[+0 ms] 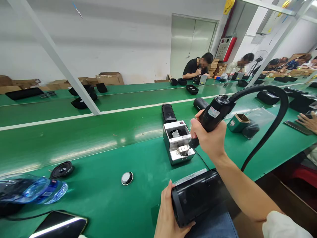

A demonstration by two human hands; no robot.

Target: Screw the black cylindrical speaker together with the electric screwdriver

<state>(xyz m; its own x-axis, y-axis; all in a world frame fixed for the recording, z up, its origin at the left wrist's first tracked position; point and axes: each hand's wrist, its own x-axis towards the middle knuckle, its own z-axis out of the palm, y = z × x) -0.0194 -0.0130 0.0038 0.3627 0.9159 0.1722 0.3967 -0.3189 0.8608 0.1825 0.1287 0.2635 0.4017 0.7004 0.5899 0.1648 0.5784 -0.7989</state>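
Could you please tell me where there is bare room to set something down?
Bare tabletop lies between the small disc and the metal box, and between disc and phone. It is crowded around the bottle and under the right hand.

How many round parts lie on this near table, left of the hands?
2: a black round part just beyond the plastic bottle, and a silver-rimmed one nearer the left hand. The bottle may hide others.

Right sleeve (284,226): off-white cloth, loose, creased, ends near the elbow. Right forearm (244,188) bare below it. Left hand (169,213) and right hand (210,137) both bare. Dark-blue cloth (214,224) at lap, garment type unclear.
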